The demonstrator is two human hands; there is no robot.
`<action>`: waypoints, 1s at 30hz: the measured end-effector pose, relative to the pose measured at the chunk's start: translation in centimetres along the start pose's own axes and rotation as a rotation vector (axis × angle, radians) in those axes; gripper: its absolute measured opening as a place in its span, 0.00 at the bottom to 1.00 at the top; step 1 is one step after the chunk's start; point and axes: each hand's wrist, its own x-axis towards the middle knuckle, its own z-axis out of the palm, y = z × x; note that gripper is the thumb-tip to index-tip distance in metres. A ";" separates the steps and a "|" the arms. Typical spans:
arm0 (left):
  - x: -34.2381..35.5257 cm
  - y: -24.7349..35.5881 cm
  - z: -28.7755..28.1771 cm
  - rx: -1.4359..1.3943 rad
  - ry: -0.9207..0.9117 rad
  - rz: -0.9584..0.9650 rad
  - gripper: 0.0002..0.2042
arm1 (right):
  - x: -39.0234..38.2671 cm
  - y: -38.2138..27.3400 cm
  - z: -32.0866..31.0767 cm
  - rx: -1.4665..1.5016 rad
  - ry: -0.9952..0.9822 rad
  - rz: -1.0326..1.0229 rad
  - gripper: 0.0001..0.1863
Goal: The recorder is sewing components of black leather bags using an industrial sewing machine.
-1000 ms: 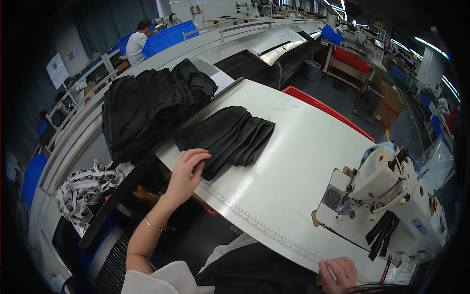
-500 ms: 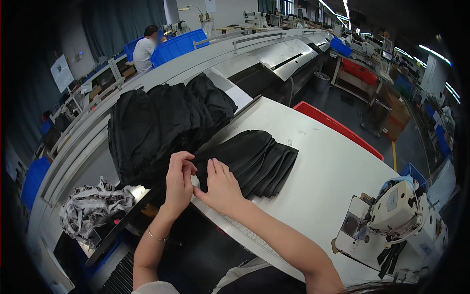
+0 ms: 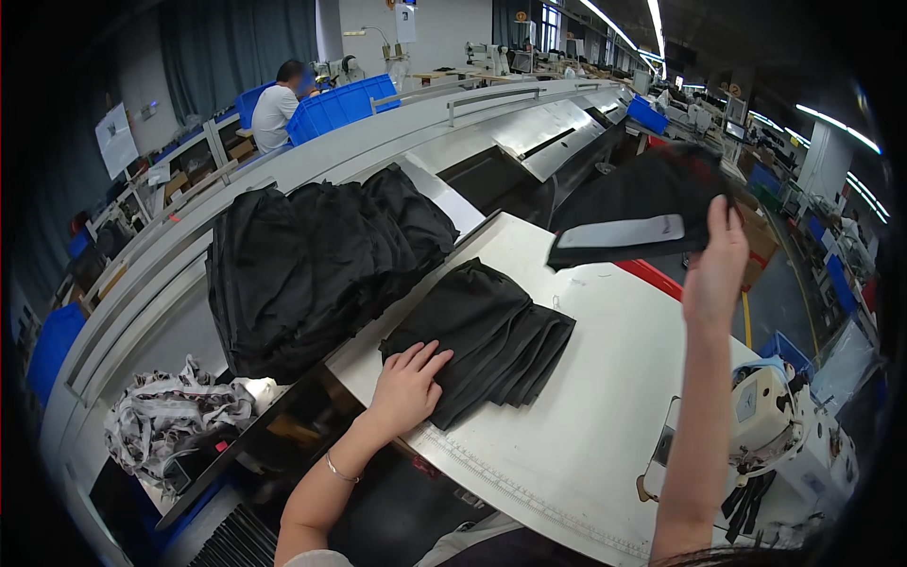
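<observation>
Gripping one separated black fabric panel (image 3: 624,200), right hand (image 3: 715,269) raised.
My hands have parted; left hand (image 3: 406,386) touches fanned black cloths (image 3: 487,340).

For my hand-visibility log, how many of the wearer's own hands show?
2: the left hand on the black stack on the table; the right hand, raised, holding a black piece.
</observation>
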 end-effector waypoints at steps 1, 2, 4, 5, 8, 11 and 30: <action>0.3 -0.4 -0.1 0.001 0.001 -0.001 0.24 | -0.1 -2.7 0.1 0.014 0.005 0.007 0.19; 0.6 -0.5 -0.2 -0.015 -0.037 -0.026 0.23 | -0.1 -4.8 -0.4 -0.014 -0.043 0.005 0.17; 1.5 0.0 -0.6 -0.054 -0.089 -0.041 0.20 | -1.2 -5.9 -2.8 -0.245 -0.209 -0.037 0.15; 1.6 -0.7 -0.6 -0.101 -0.039 -0.006 0.18 | -2.2 -6.2 -4.3 -0.462 -0.382 -0.059 0.14; 1.4 1.3 -2.4 -0.245 0.226 -0.024 0.09 | -11.2 -4.3 -7.0 -0.817 -0.743 -0.227 0.12; 1.4 7.6 -3.8 -0.528 0.218 0.007 0.03 | -21.2 -3.8 -12.8 -1.102 -1.096 -0.394 0.21; 3.7 22.8 4.6 -0.970 -0.736 -0.046 0.11 | -24.8 -6.6 -22.0 -1.088 -1.103 -0.720 0.17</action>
